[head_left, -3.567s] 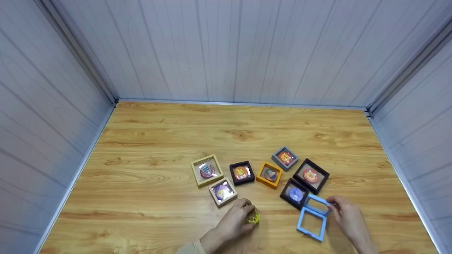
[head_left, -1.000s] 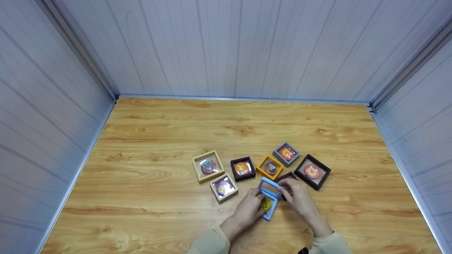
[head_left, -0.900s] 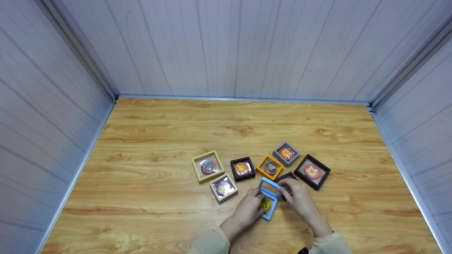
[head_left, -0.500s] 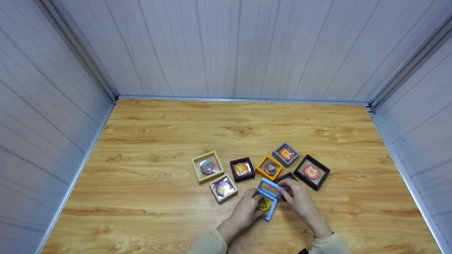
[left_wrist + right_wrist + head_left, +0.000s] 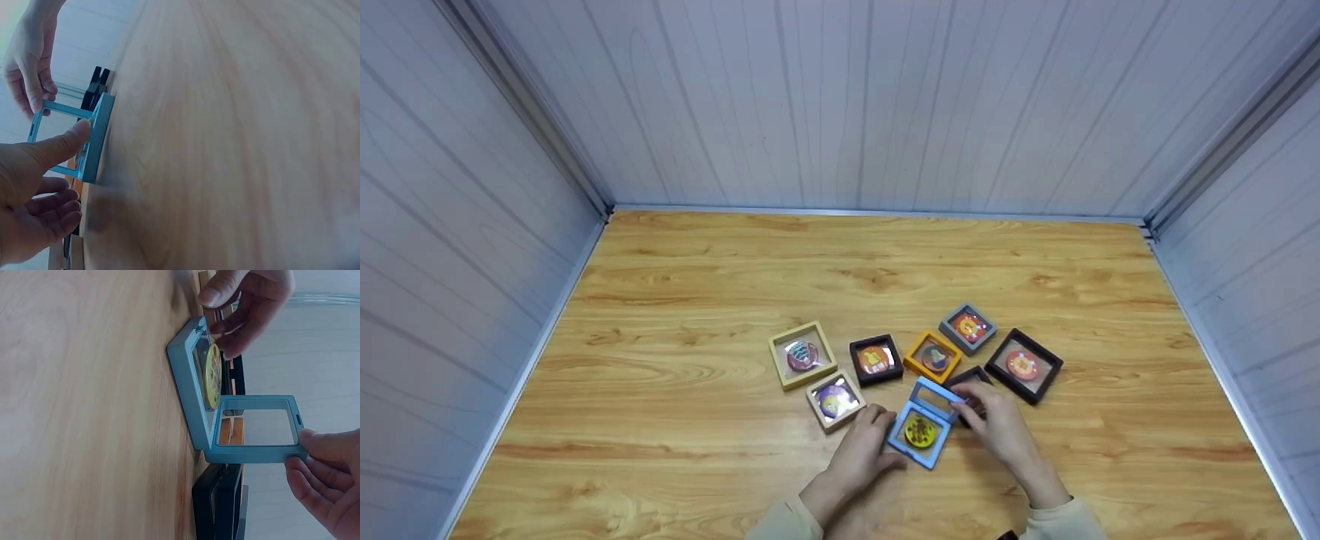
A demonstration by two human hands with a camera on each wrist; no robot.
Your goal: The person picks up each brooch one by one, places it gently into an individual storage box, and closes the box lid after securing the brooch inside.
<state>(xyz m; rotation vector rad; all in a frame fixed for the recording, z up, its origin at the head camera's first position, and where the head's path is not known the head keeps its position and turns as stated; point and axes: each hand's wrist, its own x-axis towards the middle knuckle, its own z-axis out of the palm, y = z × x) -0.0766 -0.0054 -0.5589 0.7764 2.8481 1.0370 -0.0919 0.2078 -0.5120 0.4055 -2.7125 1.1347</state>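
Observation:
A light blue hinged display frame (image 5: 940, 447) lies on the table between my hands, its lid (image 5: 259, 454) raised. On the clear film of its lower half rests a round yellow badge (image 5: 921, 431) with dark markings, seen edge-on (image 5: 212, 377) in the right wrist view. My right hand (image 5: 999, 424) pinches the lid's free edge between thumb and fingers. Beside the frame's left side is my left hand (image 5: 859, 452), fingers loosely bent and apart from the badge. In the left wrist view its thumb (image 5: 70, 142) overlaps the frame.
Around the blue frame lie several framed badges: pale yellow (image 5: 776, 367), beige (image 5: 817, 416), black (image 5: 855, 367), orange (image 5: 913, 367), grey (image 5: 949, 335) and larger black (image 5: 1041, 392). Another black frame (image 5: 976, 373) is partly behind my right hand. Pale panels (image 5: 840, 112) wall the table.
The blue frame came left from the right side, held by my right hand. My left hand set the yellow badge inside it, let go and drew back left.

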